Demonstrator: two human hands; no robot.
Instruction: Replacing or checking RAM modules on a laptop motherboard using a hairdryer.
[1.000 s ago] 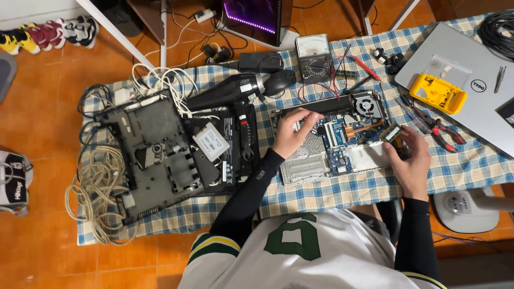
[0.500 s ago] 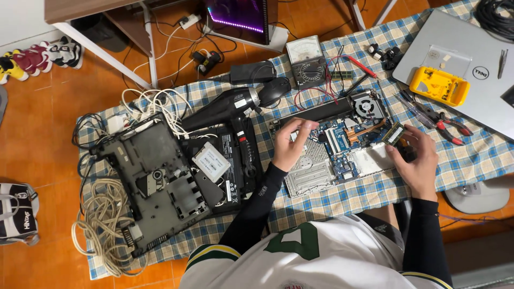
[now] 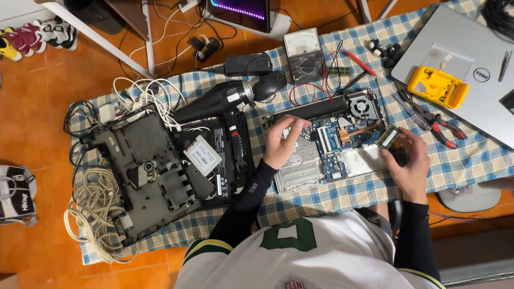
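Cables (image 3: 93,211) lie coiled at the far left of the checked cloth (image 3: 342,195), beside a stripped laptop base (image 3: 144,171) with a small silver drive (image 3: 203,156) lying on the black part next to it; a snagged loop could drag loose parts off the edge. Next comes a black hair dryer (image 3: 219,101), its cord close to the work, which could catch a sleeve. The left hand (image 3: 282,141) rests on the left end of the bare motherboard (image 3: 332,152), fingers bent and pressing down, gripping nothing that I can see; leaning too hard there could flex the board or touch bare contacts, and static from the cloth is a risk. A fan (image 3: 363,104) and copper pipe sit at the board's upper right. The right hand (image 3: 408,160) is curled at the board's right edge, pinching a small green memory stick (image 3: 387,137) between thumb and fingers, tilted above its corner; if it goes in crooked or gets forced, its pins or the slot could be damaged, and a slip would drop it onto the board. Pliers (image 3: 441,128) and a yellow meter (image 3: 438,86) lie further right, near a closed laptop (image 3: 471,59).
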